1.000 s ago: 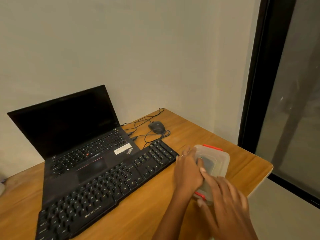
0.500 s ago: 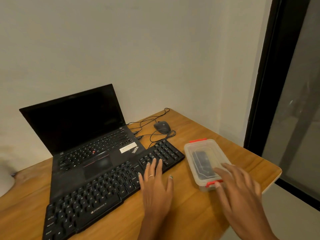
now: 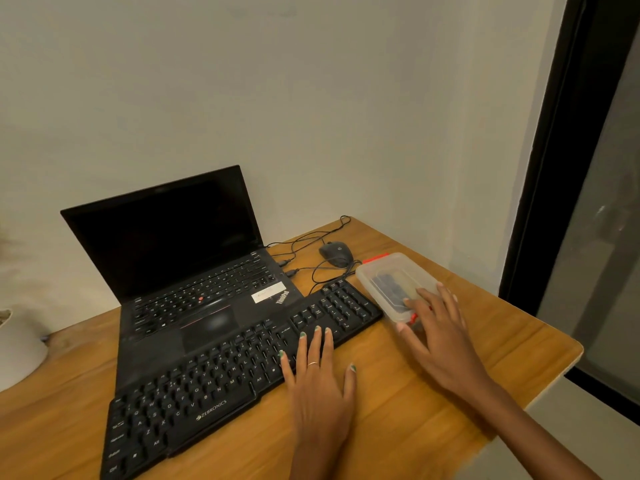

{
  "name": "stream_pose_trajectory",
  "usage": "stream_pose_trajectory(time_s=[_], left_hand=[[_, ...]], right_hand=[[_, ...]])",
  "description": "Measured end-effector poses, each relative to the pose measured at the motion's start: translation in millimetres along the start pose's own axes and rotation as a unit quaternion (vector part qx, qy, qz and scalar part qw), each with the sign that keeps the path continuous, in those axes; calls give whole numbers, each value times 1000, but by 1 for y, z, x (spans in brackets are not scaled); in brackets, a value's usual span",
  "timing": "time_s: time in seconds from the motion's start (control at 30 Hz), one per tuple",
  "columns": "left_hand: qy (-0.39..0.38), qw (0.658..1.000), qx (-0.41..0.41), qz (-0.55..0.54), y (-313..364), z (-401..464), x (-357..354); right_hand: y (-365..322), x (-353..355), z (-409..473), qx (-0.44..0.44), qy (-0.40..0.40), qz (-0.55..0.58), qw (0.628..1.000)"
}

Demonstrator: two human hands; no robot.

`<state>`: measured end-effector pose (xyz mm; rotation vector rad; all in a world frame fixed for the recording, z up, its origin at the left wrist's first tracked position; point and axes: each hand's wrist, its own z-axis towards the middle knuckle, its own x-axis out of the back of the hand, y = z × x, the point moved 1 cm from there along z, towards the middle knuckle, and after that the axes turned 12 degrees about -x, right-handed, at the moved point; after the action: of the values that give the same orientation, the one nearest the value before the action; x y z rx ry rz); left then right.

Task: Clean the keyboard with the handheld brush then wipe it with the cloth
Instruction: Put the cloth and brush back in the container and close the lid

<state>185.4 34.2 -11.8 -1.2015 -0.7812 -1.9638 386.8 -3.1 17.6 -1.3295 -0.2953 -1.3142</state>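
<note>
A black Zebronics keyboard (image 3: pixel 221 379) lies slanted across the wooden table (image 3: pixel 502 344), its back edge over the laptop's front. My left hand (image 3: pixel 320 386) lies flat with straight fingers on the keyboard's right part. At the keyboard's right end stands a clear plastic box (image 3: pixel 391 275) with red clips and dark things inside that I cannot make out. My right hand (image 3: pixel 440 327) rests on the box's near end, fingers spread over the lid and thumb at its near corner. No brush or cloth shows in the open.
An open black ThinkPad laptop (image 3: pixel 173 251) stands behind the keyboard. A black mouse (image 3: pixel 336 253) and loose cables (image 3: pixel 311 268) lie at the back by the wall. A white pot (image 3: pixel 17 348) sits at the left edge. The table's right edge drops off beside a dark window frame (image 3: pixel 561 140).
My left hand left the box and settled flat on the keyboard. The box now lies farther back beside the keyboard's right end, and my right hand came to rest on its near end.
</note>
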Motion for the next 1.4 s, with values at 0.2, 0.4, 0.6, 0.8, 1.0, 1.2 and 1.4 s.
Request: stream_pose_trajectory(time_s=[0.2,0.4,0.6,0.8,1.0,1.2,1.4], left_hand=[[19,1000,-6,10,0,0,-2],[20,1000,-3,14,0,-1,-5],[17,1000,-3,-1,1,1,-4],[20,1000,0,1,0,0,-4],[39,999,-9,-9,2,-5,3],[85,995,-17,-48,8,-9,11],[79,996,19,-29,8,-20,14]], right_hand=[[-3,-9,24,27,-28,48,998],[-2,-14,39,47,-54,95,993],[1,-19,41,66,-25,87,994],[2,-20,39,79,-14,64,995],[-22,-24,12,22,70,40,997],[-68,-47,-36,111,44,58,991],[-77,-51,-46,160,-6,-1,987]])
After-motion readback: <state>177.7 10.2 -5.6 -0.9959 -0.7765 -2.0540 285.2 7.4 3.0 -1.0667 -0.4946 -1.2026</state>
